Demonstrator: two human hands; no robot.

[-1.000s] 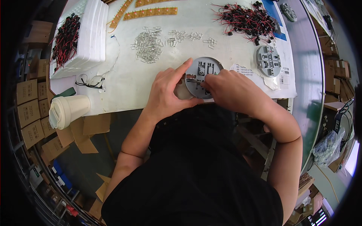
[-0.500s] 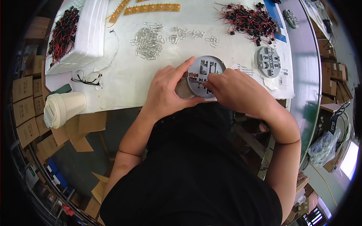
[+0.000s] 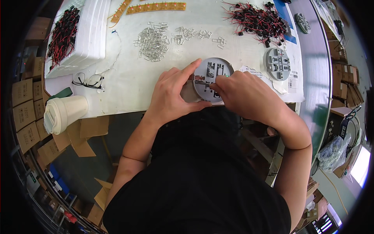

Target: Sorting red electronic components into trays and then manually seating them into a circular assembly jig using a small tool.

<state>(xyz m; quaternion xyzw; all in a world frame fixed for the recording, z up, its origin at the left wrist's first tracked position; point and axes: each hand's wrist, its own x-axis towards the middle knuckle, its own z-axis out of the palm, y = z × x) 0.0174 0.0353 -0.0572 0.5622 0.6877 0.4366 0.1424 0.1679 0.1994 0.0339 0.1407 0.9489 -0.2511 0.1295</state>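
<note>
A round grey plastic housing (image 3: 210, 71) with dark slots and raised fittings is at the table's front edge. My left hand (image 3: 170, 91) grips its left side, index finger at the upper rim and thumb at the lower rim. My right hand (image 3: 242, 93) is closed over the housing's right part, fingers pinched round a slim metal tool (image 3: 201, 82) whose thin end points left into the housing. A speck of green shows by its fingers; most of the tool is hidden, so its exact kind is unclear. Beyond the hands lies a pile of clear U-shaped pieces (image 3: 153, 43).
Another round grey housing (image 3: 278, 64) rests on printed paper at the right. Black parts with red wires lie in a heap (image 3: 260, 24) and in a white foam box (image 3: 90, 37). Yellow-brown strips (image 3: 156, 7), glasses (image 3: 88, 80) and a beige cup (image 3: 66, 112) also stand about.
My right hand has shifted very slightly over the housing, the tool still in its fingers. My left hand and the housing stay in place.
</note>
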